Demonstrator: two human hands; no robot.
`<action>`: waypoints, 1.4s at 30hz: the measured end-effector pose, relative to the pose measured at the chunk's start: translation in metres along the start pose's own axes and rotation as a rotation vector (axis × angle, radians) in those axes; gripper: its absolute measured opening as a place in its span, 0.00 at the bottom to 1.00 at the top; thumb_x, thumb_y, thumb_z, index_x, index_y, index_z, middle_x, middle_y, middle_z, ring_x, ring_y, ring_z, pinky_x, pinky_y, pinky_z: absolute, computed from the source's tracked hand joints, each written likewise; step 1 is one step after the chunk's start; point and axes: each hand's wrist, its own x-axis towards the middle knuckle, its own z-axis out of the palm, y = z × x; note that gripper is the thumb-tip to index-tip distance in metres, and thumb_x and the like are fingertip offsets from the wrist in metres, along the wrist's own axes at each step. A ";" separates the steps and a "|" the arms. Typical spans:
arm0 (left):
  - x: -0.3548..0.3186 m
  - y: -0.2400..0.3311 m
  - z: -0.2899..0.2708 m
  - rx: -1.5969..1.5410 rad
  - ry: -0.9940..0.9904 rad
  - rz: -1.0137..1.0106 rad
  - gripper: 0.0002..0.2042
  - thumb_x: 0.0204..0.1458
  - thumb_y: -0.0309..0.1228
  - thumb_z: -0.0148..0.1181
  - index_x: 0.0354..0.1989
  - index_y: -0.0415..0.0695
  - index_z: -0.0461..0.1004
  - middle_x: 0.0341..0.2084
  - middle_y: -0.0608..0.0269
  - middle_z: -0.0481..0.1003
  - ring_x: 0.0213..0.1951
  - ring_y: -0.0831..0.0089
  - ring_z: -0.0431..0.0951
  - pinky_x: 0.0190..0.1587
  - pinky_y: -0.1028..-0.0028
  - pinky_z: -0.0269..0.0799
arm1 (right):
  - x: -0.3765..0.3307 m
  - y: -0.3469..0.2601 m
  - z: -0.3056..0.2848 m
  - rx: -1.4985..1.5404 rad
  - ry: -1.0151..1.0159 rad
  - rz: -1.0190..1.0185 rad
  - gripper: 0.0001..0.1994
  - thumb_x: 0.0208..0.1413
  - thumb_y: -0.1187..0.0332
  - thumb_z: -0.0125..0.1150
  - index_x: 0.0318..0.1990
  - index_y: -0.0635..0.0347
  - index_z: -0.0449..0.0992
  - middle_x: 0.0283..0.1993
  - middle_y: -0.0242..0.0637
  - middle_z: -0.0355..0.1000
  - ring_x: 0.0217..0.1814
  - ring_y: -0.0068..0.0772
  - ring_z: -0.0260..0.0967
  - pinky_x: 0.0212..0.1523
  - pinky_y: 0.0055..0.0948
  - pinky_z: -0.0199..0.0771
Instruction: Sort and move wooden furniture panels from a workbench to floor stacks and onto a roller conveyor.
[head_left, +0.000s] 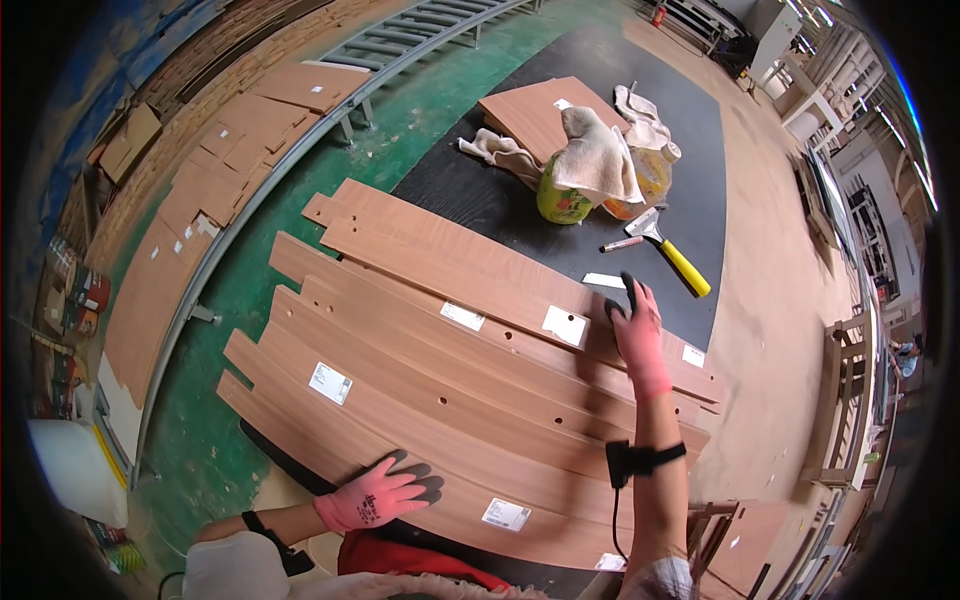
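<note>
Several wood-grain boards (400, 365) with notched ends and drilled holes lie side by side in front of me. White labels (330, 383) are stuck on several of them. My left hand (378, 496), in a pink glove with dark fingertips, lies flat on the nearest board with fingers spread. Gloved the same way, my right hand (640, 335) is over the farthest boards, thumb and fingers apart, with nothing seen between them. Just beyond its fingertips is a small white slip (604, 281). Whether the right hand touches a board I cannot tell.
Beyond the boards, the black tabletop (680, 110) carries a yellow-handled scraper (683, 266), a marker (621, 244), a green container (563, 203) under a cloth (597, 160), a clear bottle (655, 172) and another panel (525, 115). A roller conveyor (400, 40) with brown panels runs along the left.
</note>
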 end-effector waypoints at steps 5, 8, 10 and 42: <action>-0.010 0.028 -0.006 -0.078 -0.175 -0.028 0.16 0.51 0.37 0.55 0.49 0.50 0.71 0.49 0.62 0.70 0.52 0.69 0.69 0.57 0.51 0.60 | -0.131 -0.001 -0.068 0.071 0.053 0.186 0.23 0.53 0.76 0.55 0.59 0.64 0.65 0.59 0.45 0.65 0.62 0.40 0.63 0.62 0.33 0.61; -0.007 0.034 -0.011 -0.107 -0.299 0.098 0.16 0.51 0.37 0.54 0.49 0.50 0.71 0.49 0.61 0.70 0.53 0.69 0.69 0.57 0.56 0.61 | -0.234 -0.010 -0.104 0.127 0.124 0.352 0.22 0.53 0.77 0.55 0.58 0.65 0.67 0.58 0.45 0.67 0.61 0.41 0.64 0.62 0.33 0.61; -0.002 0.030 -0.018 -0.065 -0.137 0.307 0.12 0.49 0.35 0.52 0.42 0.50 0.72 0.40 0.63 0.71 0.48 0.66 0.71 0.55 0.61 0.64 | -0.299 -0.016 -0.116 0.204 0.207 0.560 0.23 0.51 0.79 0.53 0.58 0.66 0.66 0.58 0.46 0.65 0.60 0.43 0.63 0.61 0.35 0.60; 0.000 -0.003 -0.038 0.195 -0.289 0.156 0.24 0.53 0.46 0.51 0.58 0.50 0.66 0.57 0.51 0.64 0.60 0.55 0.61 0.63 0.48 0.46 | -0.296 -0.115 -0.074 0.321 0.367 0.452 0.28 0.46 0.80 0.56 0.59 0.64 0.64 0.56 0.50 0.65 0.61 0.52 0.60 0.62 0.39 0.60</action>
